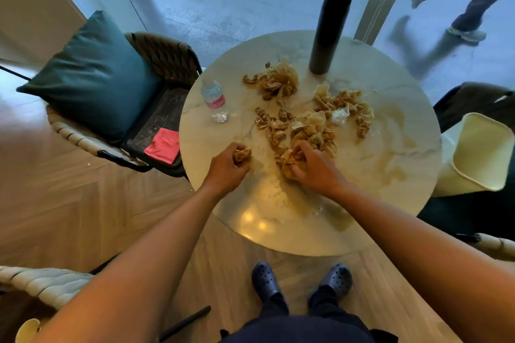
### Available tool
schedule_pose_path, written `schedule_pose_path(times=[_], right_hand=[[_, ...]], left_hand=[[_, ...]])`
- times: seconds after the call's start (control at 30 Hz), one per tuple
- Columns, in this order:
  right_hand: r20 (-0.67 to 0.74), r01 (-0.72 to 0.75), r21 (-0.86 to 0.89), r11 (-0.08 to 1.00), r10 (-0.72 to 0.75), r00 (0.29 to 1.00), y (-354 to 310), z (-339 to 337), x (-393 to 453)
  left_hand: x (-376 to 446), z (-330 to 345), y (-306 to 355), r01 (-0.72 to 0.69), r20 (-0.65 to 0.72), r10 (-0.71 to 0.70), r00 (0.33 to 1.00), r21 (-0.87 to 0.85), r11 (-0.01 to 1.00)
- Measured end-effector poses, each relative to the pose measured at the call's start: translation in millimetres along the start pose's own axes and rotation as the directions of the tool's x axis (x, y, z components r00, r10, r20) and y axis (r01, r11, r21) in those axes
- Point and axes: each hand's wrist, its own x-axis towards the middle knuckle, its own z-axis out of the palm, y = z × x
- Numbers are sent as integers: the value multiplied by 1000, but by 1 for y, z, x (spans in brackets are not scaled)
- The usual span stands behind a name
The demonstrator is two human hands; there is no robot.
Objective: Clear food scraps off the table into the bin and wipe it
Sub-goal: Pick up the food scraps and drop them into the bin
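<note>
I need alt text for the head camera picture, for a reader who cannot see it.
Over a round marble table, the left hand grips one crumpled brown scrap and the right hand gathers a pile of scraps. A cream bin stands right of the table; two bottles stand on it.

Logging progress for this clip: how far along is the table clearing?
Early. Left hand grips one scrap; right hand grabs the near pile. Most scraps still cover the table; nothing visibly in the bin. Smears remain; red cloth lies on the chair.

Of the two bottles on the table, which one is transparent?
The small water bottle with the pink label, near the table's left edge. The tall flask at the far side is opaque and dark.
</note>
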Motion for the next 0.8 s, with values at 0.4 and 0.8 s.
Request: schedule_pose_path(times=[0.4, 0.8], right_hand=[[-227, -125, 71, 990, 138, 964, 61, -85, -61], [-379, -275, 119, 954, 300, 875, 151, -147, -131]], left_hand=[[20, 71, 102, -133, 107, 126, 986, 57, 990], [27, 171, 183, -378, 264, 340, 903, 109, 919]])
